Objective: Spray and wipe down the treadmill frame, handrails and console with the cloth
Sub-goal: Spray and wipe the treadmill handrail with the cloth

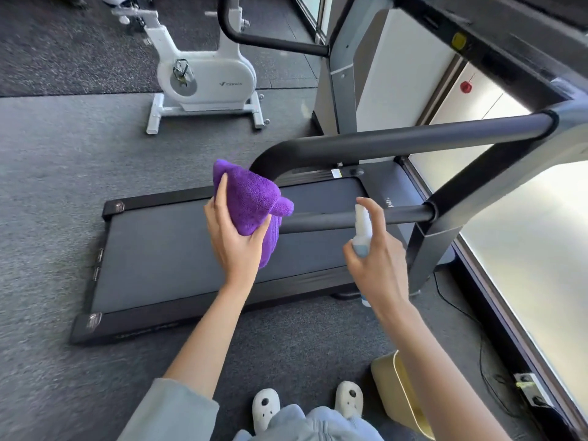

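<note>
A treadmill lies across the floor in front of me, its dark belt (178,249) to the left and its grey frame upright (436,243) to the right. The near black handrail (334,219) runs between my hands; the far handrail (413,140) curves above it. My left hand (235,240) grips a bunched purple cloth (251,202) held just left of the near rail's end. My right hand (378,259) holds a small white spray bottle (362,227) upright, index finger on its top, right beside the near rail. The console (496,36) is partly in view at top right.
A white exercise bike (203,78) stands beyond the treadmill. A pale yellow bin (397,396) sits on the grey carpet by my right foot. A black cable (477,338) runs to a floor socket (528,389) along the bright window on the right.
</note>
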